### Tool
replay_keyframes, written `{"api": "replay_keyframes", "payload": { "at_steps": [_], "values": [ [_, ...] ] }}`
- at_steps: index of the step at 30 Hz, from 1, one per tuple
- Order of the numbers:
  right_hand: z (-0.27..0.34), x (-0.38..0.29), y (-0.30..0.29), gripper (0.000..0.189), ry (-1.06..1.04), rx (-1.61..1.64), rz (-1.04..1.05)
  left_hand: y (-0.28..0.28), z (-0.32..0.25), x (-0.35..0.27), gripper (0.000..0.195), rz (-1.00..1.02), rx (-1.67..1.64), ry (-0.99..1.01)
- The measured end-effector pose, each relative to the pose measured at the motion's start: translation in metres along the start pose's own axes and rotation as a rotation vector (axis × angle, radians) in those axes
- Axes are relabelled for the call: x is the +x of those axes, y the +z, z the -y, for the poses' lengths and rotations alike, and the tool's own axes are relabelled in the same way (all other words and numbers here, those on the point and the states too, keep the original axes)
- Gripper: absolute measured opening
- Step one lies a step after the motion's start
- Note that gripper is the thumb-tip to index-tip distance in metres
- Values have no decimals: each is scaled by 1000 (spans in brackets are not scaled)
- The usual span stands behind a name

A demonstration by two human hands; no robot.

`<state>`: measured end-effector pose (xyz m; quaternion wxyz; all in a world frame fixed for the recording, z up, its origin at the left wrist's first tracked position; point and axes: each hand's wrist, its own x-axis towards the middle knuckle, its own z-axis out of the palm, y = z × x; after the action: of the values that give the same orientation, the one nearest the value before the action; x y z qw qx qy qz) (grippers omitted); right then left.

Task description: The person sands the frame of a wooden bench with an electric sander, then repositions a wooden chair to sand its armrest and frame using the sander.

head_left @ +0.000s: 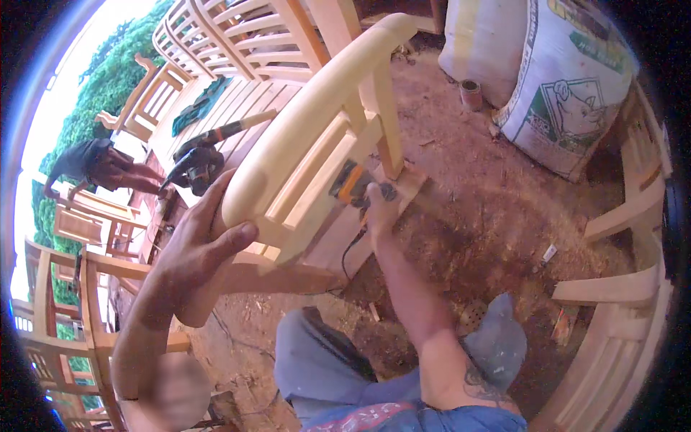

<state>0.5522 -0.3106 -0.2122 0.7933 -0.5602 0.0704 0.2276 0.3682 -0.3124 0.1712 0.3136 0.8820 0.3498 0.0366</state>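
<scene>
A wooden bench armrest [318,92] runs diagonally up the middle, with slatted side panels below it. My left hand [202,243] rests against the armrest's rounded near end, thumb on its face and fingers round the far side. My right hand [382,208] is wrapped round an orange and black electric sander [353,183], which is held against the lower outer side of the bench. The sander's cord hangs below it. On the slatted seat [248,105], beyond the armrest, lies a black power tool [200,159] with a dust bag or tube, near a green cloth [201,105].
Full white sacks [567,92] stand at the upper right beside a small pipe-like cup [471,95]. Wooden furniture frames [610,291] edge the right side, others [89,302] the left. Another person [102,164] bends over furniture at the left. Cords lie on the dirt floor [486,216].
</scene>
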Motion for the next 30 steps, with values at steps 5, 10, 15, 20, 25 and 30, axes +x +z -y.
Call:
{"api": "replay_keyframes", "payload": {
  "at_steps": [5, 10, 15, 20, 25, 30],
  "values": [
    [-33, -85, -5, 52, 40, -3, 67, -3, 5, 3, 91, 16, 35, 38],
    [-32, -82, 0, 52, -210, 192, 25, 2, 9, 3, 89, 14, 62, 69],
    [26, -8, -3, 55, -45, 43, -21, 2, 13, 3, 89, 39, -76, 86],
    [45, 47, 2, 19, 177, 95, 81, 0, 14, 1, 89, 20, -77, 67],
    [-29, 28, -7, 33, -104, 76, 33, 5, 23, 9, 90, 28, -33, 127],
    [7, -115, -2, 50, 104, 139, 198, -7, 29, 5, 92, 49, -31, 130]
  ]
}}
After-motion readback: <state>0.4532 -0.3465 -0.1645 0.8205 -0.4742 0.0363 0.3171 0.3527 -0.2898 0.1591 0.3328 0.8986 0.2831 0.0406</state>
